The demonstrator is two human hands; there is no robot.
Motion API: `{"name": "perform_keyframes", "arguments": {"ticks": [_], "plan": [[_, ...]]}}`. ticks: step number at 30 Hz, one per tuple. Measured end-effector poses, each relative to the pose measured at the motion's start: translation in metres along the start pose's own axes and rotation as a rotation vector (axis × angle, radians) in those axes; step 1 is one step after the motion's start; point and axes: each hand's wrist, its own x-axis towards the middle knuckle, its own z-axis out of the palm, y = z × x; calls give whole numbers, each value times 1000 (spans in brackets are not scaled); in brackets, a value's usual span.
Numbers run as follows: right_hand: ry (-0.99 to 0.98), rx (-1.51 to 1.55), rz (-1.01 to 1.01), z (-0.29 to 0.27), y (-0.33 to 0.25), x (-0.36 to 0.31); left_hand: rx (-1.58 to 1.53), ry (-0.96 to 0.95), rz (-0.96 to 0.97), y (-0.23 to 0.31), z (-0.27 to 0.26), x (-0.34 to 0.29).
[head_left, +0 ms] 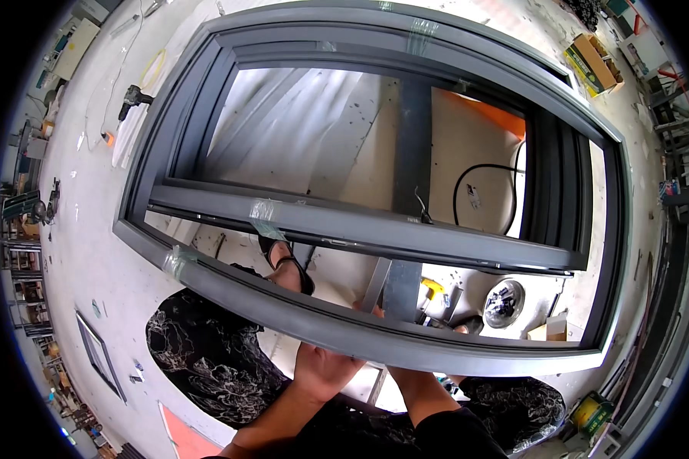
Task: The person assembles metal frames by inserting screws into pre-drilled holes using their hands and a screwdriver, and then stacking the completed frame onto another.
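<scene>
A large dark grey window frame (306,312) fills the middle of the view, with an inner sash (375,226) swung out of line with it. Clear tape (177,262) is stuck on several spots. Under the near rail, my left hand (325,372) is pressed against its lower edge, palm partly showing and fingers hidden. My right hand (407,376) reaches beneath the same rail, so only its wrist area shows. Some fingertips (370,309) appear beyond the rail, beside a grey metal strip (376,284); I cannot tell which hand they belong to.
A dark support beam (412,145) runs under the frame. On the floor are a yellow-handled tool (433,288), a round tray (491,312) of small dark parts and a black cable (456,191). A power drill (134,101) lies left; an open carton (594,63) stands far right.
</scene>
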Motion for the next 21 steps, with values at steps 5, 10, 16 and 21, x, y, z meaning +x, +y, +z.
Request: {"name": "perform_keyframes", "arguments": {"ticks": [5,10,16,21], "plan": [[-127,282,-43,-31,-4,-19,56,-30,34,0,-33,-1],[-389,908,-29,-104,-32,-96,77,-29,67,5,-39,-6],[-157,1403,161,-172,-37,-199,38,-39,33,3,-40,9],[-77,1812,215,-205,-65,-248,56,-51,52,7,-41,6]]}}
